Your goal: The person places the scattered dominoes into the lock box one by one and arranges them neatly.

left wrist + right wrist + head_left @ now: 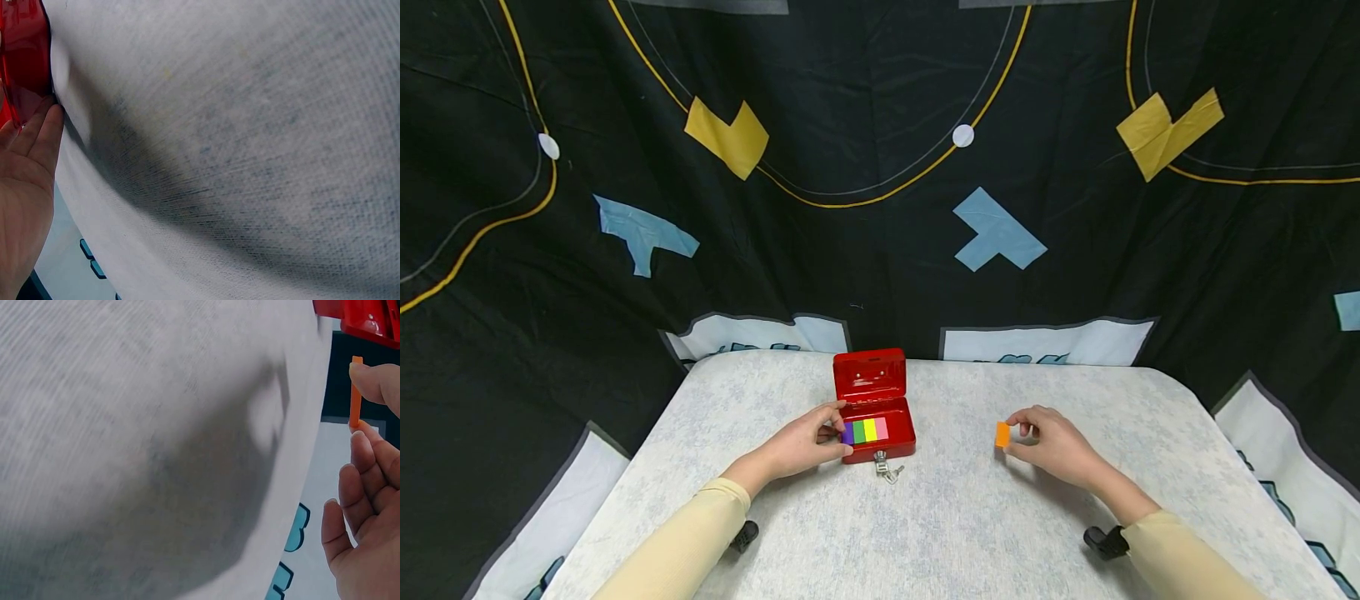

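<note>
A small red metal cash box (880,454) stands on the table with its lid (870,375) raised. Inside, a purple block (848,434), green block (859,432), yellow block (870,430) and pink block (882,428) lie side by side. My left hand (808,437) holds the box's left side, index finger towards the back and thumb near the front corner. In the left wrist view, fingertips touch the box's red wall (28,69). Right of the box, my right hand (1056,446) pinches an orange block (1002,435) between thumb and finger; its other fingers stay loosely bent.
A silver lock (881,461) with small keys (892,475) hangs at the box's front. Pale mottled cloth covers the table (925,533). Behind it hangs a black curtain (865,275) with yellow and blue tape pieces. Black straps circle both wrists.
</note>
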`<state>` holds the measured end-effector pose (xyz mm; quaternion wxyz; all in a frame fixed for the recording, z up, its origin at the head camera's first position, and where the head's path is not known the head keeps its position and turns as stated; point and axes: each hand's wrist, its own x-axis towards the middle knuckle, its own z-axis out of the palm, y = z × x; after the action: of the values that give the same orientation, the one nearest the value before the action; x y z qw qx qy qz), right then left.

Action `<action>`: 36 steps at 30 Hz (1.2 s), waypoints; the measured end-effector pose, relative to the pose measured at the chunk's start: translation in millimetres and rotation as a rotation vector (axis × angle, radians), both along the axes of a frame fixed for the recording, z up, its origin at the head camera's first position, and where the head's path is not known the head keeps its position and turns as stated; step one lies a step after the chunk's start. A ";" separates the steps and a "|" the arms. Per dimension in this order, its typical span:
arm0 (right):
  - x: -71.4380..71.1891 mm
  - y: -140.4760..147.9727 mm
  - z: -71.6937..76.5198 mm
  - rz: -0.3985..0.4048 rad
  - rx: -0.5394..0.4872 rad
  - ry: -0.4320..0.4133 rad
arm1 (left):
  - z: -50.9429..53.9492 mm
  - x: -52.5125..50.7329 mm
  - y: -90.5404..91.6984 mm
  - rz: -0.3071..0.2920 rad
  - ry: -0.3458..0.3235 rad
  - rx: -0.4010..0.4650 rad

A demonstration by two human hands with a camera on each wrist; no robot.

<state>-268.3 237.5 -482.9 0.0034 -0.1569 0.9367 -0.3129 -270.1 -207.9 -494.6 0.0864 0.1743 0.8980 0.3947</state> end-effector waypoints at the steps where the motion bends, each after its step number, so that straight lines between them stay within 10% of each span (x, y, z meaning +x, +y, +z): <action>1: -0.3 -1.1 0.3 0.007 0.000 0.008 | -0.2 -0.1 -0.1 -0.003 0.002 0.003; 36: -11.0 -41.6 8.7 0.092 -0.033 0.011 | 0.5 0.8 -0.4 0.000 -0.007 -0.001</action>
<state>-279.4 195.9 -474.2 0.0101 -0.2013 0.9233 -0.3270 -269.3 -208.3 -494.0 0.0895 0.1727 0.8978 0.3951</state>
